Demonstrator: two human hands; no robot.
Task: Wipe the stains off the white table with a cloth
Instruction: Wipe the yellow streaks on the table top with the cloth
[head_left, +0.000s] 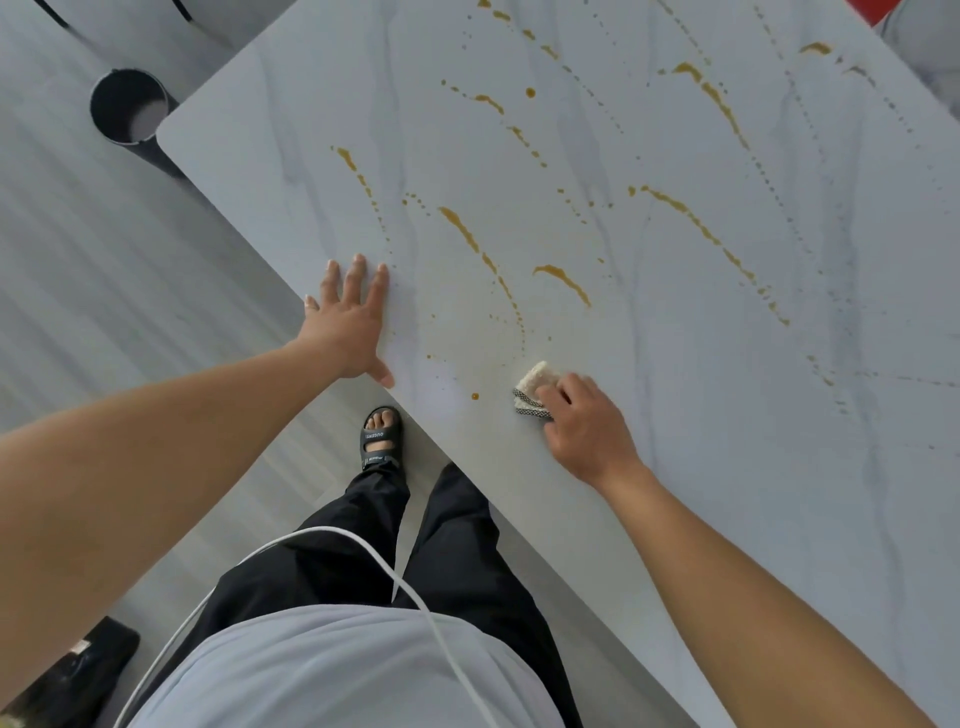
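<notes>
Gripping the cloth (532, 387) with curled fingers, my right hand (587, 428) presses it onto the table (727, 467) near the edge. The folded cloth sticks out beyond my fingertips, long axis pointing away toward the stains (563, 283). My left hand (350, 322) lies flat and spread on the table's edge, well left of the cloth.

right hand (584, 426) pressing cloth (534, 387) on stained table (675, 364), left hand (349, 317) flat

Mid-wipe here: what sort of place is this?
Likely an indoor dining or meeting room: a large white table with brown stains, pale plank floor, and what looks like a dark bin beside it.
</notes>
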